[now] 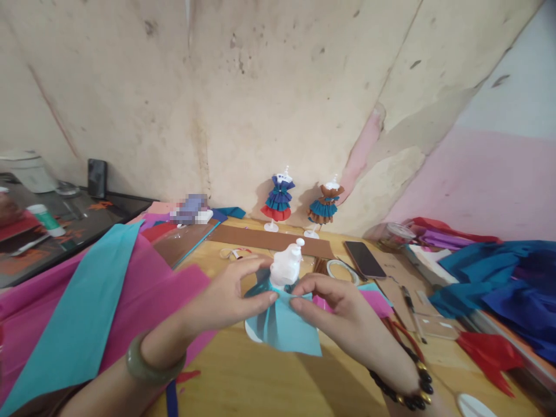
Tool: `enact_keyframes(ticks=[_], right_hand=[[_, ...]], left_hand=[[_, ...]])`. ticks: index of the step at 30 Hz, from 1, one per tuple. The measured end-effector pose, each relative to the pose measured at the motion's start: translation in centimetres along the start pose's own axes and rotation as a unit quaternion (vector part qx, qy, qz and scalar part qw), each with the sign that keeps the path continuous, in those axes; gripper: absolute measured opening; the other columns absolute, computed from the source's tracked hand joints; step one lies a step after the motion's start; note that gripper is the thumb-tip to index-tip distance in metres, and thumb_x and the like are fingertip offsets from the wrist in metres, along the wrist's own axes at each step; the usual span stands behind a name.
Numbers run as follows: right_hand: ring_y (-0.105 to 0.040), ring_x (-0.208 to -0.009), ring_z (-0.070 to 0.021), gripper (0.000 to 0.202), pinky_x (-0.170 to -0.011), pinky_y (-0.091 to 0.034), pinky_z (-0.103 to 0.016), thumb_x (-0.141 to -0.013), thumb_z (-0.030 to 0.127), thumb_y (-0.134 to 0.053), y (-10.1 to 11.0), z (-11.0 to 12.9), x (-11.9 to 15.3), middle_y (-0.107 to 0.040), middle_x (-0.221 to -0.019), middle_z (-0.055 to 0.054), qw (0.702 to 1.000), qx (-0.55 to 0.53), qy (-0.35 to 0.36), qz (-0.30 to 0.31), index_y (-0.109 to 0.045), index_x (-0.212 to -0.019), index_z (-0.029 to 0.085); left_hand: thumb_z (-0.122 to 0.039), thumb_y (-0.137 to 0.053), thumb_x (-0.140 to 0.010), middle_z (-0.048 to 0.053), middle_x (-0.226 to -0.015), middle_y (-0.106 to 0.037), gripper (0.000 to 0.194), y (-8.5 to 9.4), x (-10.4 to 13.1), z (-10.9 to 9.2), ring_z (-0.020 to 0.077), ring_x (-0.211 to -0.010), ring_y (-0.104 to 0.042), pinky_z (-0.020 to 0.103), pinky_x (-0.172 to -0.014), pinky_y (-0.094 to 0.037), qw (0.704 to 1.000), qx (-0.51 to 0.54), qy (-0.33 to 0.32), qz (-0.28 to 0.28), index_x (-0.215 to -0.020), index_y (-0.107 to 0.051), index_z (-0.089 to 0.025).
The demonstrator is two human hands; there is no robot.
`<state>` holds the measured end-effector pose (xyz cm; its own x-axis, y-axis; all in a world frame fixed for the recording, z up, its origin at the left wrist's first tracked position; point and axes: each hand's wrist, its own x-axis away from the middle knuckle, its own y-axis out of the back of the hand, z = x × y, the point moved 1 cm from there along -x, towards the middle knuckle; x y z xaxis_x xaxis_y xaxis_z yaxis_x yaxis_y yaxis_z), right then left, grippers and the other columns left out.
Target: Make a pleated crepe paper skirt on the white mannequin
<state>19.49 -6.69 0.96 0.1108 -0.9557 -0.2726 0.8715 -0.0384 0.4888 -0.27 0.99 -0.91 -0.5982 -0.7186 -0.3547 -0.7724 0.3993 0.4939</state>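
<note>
A small white dress-form mannequin (286, 265) stands upright on the table in front of me. Light blue crepe paper (284, 330) wraps its lower half like a gathered skirt, hiding most of the stand. My left hand (243, 289) presses the paper's gathered top edge at the waist with its thumb, the fingers reaching behind the form. On the other side, my right hand (334, 301) pinches the paper's upper edge between thumb and bent fingers. Behind my right hand, a piece of pink paper (377, 302) shows on the table.
Two mannequins in ruffled paper dresses, one blue and red (278, 200), one brown and teal (325, 207), stand by the wall. A phone (365, 259) and a pen (408, 298) lie right. Pink paper (152, 278) spreads left; blue paper (490, 272) is heaped far right.
</note>
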Motion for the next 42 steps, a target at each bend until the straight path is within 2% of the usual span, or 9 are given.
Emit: enact_keyframes(ticks=[7,14,18,21,25,32,35,39,42], right_hand=[[-0.065,-0.069,-0.0169,0.013,-0.063,-0.051,-0.028,-0.086,0.03,-0.066,0.2,-0.2,0.0,-0.073,-0.076,-0.002,0.998,-0.026,0.046,0.03,-0.077,-0.081,0.024],[-0.063,-0.064,-0.0152,0.021,-0.056,-0.049,-0.025,-0.087,0.044,-0.065,-0.2,-1.8,0.3,-0.072,-0.077,-0.001,0.998,-0.023,-0.044,0.025,-0.073,-0.088,0.025],[-0.066,-0.072,-0.0167,0.017,-0.064,-0.052,-0.025,-0.084,0.04,-0.068,-0.7,-1.7,0.0,-0.073,-0.083,-0.001,0.999,-0.037,-0.02,0.022,-0.072,-0.088,0.024],[-0.064,-0.066,-0.0161,0.02,-0.058,-0.05,-0.025,-0.086,0.041,-0.065,-0.9,-1.9,-0.1,-0.072,-0.077,-0.002,0.999,-0.02,-0.025,0.017,-0.072,-0.085,0.022],[-0.06,-0.06,-0.0149,0.021,-0.054,-0.047,-0.024,-0.086,0.041,-0.065,-0.8,-2.0,0.1,-0.071,-0.072,-0.001,1.0,-0.009,-0.024,-0.001,-0.072,-0.081,0.022],[-0.062,-0.069,-0.0154,0.018,-0.061,-0.047,-0.025,-0.089,0.036,-0.064,-0.6,-1.1,-0.1,-0.071,-0.077,-0.001,0.998,-0.055,0.01,0.035,-0.075,-0.081,0.025],[-0.061,-0.071,-0.016,0.016,-0.061,-0.046,-0.026,-0.087,0.038,-0.067,-0.7,-1.5,-0.1,-0.071,-0.08,-0.002,0.996,-0.077,-0.004,0.034,-0.077,-0.083,0.026],[-0.053,-0.059,-0.0141,0.02,-0.053,-0.04,-0.025,-0.08,0.044,-0.072,-1.0,-2.4,-0.1,-0.065,-0.068,-0.001,0.994,-0.098,-0.057,0.003,-0.076,-0.081,0.024],[-0.048,-0.055,-0.0127,0.026,-0.051,-0.037,-0.025,-0.076,0.048,-0.074,-1.4,-2.8,-0.2,-0.061,-0.065,0.0,0.989,-0.121,-0.089,-0.007,-0.074,-0.08,0.022]], left_hand=[[-0.035,-0.071,-0.077,0.011,-0.127,-0.068,0.048,-0.4,0.2,0.6,0.031,-0.121,-0.06,0.046,-0.106,-0.046,0.999,0.032,0.003,-0.022,-0.121,-0.064,-0.02],[-0.035,-0.07,-0.079,0.011,-0.128,-0.067,0.046,-0.3,0.3,-0.3,0.03,-0.12,-0.061,0.044,-0.105,-0.047,0.999,0.049,-0.01,-0.004,-0.121,-0.063,-0.019],[-0.037,-0.075,-0.076,0.009,-0.125,-0.069,0.049,-0.3,0.1,-0.5,0.0299,-0.117,-0.062,0.044,-0.103,-0.048,0.999,0.044,-0.026,-0.008,-0.12,-0.063,-0.021],[-0.035,-0.073,-0.077,0.009,-0.124,-0.07,0.045,-0.4,0.1,-0.3,0.029,-0.115,-0.063,0.044,-0.102,-0.048,0.998,0.046,-0.033,-0.008,-0.119,-0.063,-0.02],[-0.034,-0.073,-0.075,0.011,-0.125,-0.069,0.046,-0.6,0.1,-0.2,0.03,-0.117,-0.062,0.045,-0.103,-0.047,0.999,0.051,-0.008,-0.014,-0.118,-0.063,-0.018],[-0.027,-0.069,-0.076,0.009,-0.124,-0.069,0.042,-0.7,0.1,-0.4,0.0281,-0.116,-0.062,0.042,-0.103,-0.047,0.997,0.07,-0.015,-0.01,-0.117,-0.062,-0.018],[-0.026,-0.068,-0.077,0.01,-0.125,-0.068,0.043,-0.7,0.1,-0.5,0.0283,-0.118,-0.061,0.041,-0.104,-0.047,0.997,0.079,-0.013,-0.005,-0.118,-0.061,-0.018],[-0.027,-0.068,-0.074,0.013,-0.125,-0.068,0.044,-0.9,0.1,-0.5,0.0314,-0.119,-0.06,0.044,-0.105,-0.045,0.995,0.097,0.019,-0.01,-0.116,-0.061,-0.016],[-0.024,-0.067,-0.074,0.012,-0.124,-0.068,0.044,-1.1,0.2,-0.4,0.0301,-0.117,-0.061,0.043,-0.103,-0.046,0.992,0.125,0.014,-0.003,-0.116,-0.061,-0.016]])
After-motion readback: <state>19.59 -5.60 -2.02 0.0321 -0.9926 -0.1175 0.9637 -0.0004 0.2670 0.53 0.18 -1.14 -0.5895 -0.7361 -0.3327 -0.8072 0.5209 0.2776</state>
